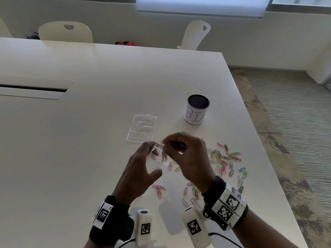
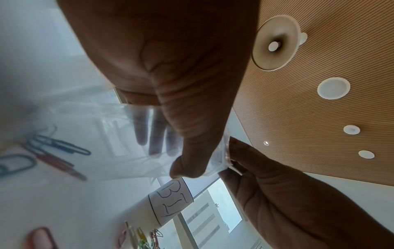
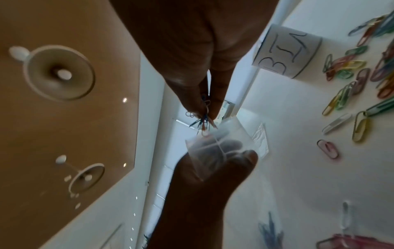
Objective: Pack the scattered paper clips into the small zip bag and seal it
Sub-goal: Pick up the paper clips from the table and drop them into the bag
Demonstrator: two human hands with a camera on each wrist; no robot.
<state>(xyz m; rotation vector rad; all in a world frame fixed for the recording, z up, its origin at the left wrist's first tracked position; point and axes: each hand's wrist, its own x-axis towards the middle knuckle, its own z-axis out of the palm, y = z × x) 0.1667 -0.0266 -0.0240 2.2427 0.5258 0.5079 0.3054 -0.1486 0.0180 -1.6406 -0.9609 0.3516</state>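
Observation:
My left hand (image 1: 143,165) holds a small clear zip bag (image 1: 160,159) above the table, thumb on one side and fingers behind it (image 2: 192,151). My right hand (image 1: 180,149) pinches a bunch of coloured paper clips (image 3: 202,121) at the bag's open mouth (image 3: 213,143); some clips hang inside the bag (image 1: 163,154). Many more coloured paper clips (image 1: 225,158) lie scattered on the white table to the right and in front of my hands (image 1: 159,188).
A stack of flat clear zip bags (image 1: 142,127) lies just beyond my hands. A black mesh cup with a paper label "BIN" (image 1: 197,110) stands further back right. The table's right edge (image 1: 265,149) runs close to the clips. Two white chairs (image 1: 66,32) stand behind.

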